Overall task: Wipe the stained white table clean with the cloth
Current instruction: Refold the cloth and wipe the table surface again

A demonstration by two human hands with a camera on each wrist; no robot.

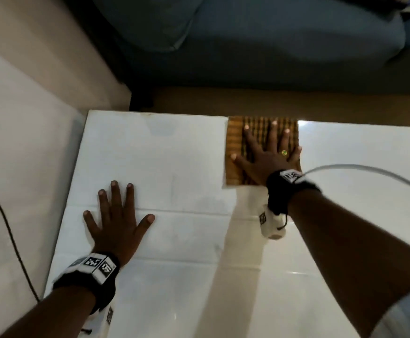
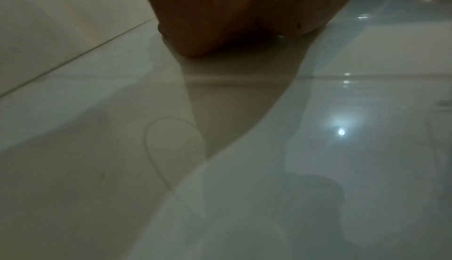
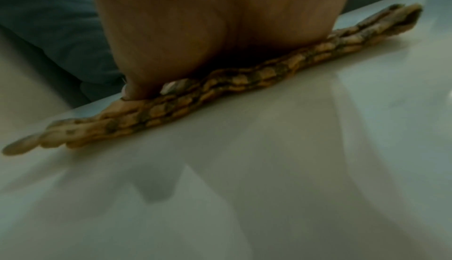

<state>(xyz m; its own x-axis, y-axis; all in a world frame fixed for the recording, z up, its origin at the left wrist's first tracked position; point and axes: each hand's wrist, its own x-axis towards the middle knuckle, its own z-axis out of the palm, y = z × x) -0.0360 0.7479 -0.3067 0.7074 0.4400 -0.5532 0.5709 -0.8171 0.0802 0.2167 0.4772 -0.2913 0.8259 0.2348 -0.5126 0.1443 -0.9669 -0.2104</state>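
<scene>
A folded brown ribbed cloth (image 1: 235, 147) lies flat at the far edge of the glossy white table (image 1: 179, 167). My right hand (image 1: 267, 152) presses on it with straight, spread fingers, palm down. In the right wrist view the cloth (image 3: 220, 97) shows edge-on as a thin wavy band under the heel of the right hand (image 3: 208, 32). My left hand (image 1: 116, 215) rests flat on the bare table near its left edge, fingers spread. The left wrist view shows only the heel of the left hand (image 2: 232, 12) on the table (image 2: 318, 167). Faint dull smudges (image 1: 199, 201) show between the hands.
A blue-grey sofa (image 1: 248, 40) stands beyond the table's far edge. Pale floor (image 1: 16, 142) lies to the left, crossed by a thin black cable (image 1: 11, 235). A white cable (image 1: 370, 170) arcs from my right wrist band toward the right.
</scene>
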